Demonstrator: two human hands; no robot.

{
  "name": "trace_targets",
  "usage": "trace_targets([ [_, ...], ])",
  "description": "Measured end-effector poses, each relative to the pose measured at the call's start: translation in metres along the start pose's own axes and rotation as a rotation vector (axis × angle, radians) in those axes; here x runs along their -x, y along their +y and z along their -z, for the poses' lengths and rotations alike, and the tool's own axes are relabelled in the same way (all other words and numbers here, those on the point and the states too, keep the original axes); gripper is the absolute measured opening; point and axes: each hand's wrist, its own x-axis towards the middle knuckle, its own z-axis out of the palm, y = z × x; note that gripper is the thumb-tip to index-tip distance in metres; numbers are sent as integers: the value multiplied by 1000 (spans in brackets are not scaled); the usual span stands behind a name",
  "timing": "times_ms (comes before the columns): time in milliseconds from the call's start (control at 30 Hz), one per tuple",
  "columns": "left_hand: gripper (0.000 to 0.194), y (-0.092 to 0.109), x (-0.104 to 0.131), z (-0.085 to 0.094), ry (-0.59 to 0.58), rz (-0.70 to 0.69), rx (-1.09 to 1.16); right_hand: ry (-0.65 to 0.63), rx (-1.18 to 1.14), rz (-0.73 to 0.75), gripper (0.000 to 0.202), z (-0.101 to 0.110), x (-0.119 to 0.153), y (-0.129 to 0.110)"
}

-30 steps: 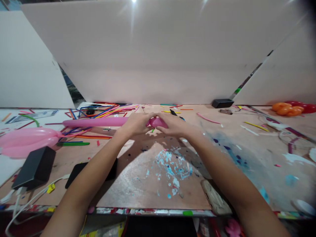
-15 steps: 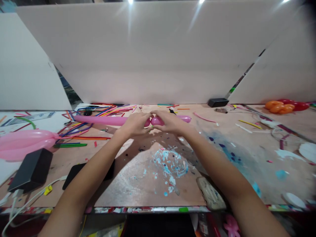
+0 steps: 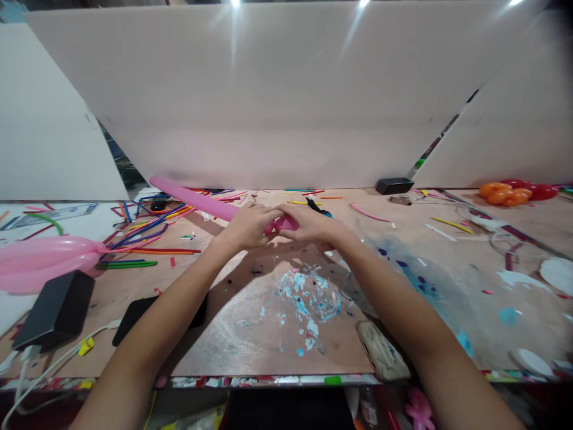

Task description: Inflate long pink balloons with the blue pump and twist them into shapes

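Observation:
A long pink balloon (image 3: 194,199) runs from between my two hands up and out to the left, its far tip raised near the white board. My left hand (image 3: 254,226) is wrapped round the balloon close to a pinched spot. Close against it, my right hand (image 3: 307,222) grips a short rounded section of the same balloon. The fingertips of both hands nearly meet, and the backs of the hands hide part of the balloon.
Loose coloured balloons (image 3: 147,236) lie at the left beside an inflated pink balloon (image 3: 54,257). A black box (image 3: 56,307) and a dark phone (image 3: 134,313) are near my left arm. A phone (image 3: 382,351) lies by my right forearm. Orange balloons (image 3: 504,194) sit far right.
The balloon's long left part has swung upward, its tip now higher. Its short right end no longer sticks out past my right hand. Both hands stay close together on it.

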Motion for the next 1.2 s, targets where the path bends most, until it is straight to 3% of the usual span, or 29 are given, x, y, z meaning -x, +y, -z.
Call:
trace_targets([
  [100, 52, -4, 2, 1, -40, 132, -81, 66, 79, -22, 46, 3, 1, 6],
  [233, 40, -15, 6, 5, -74, 302, -153, 130, 298, -159, 26, 10, 4, 11],
  [333, 46, -18, 7, 6, -61, 294, -144, 116, 353, -190, 23, 12, 6, 11],
  [533, 45, -11, 7, 6, -108, 298, -147, 56, 217, -111, 46, 9, 6, 7],
  [667, 46, -8, 5, 8, -90, 291, -156, 64, 200, -125, 42, 12, 5, 9],
  [867, 56, -23, 9, 18, -40, 432, -102, 246, 124, -221, 44, 43, 22, 31],
  [967, 56, -29, 12, 22, -24, 427, -90, 291, 40, -268, 42, 55, 34, 42],
  [1067, 57, -28, 12, 23, -17, 410, -71, 362, -30, -281, 43, 58, 36, 46],
  [1200, 61, -21, 11, 25, 43, 462, 6, 599, -325, -257, 46, 58, 30, 41],
])
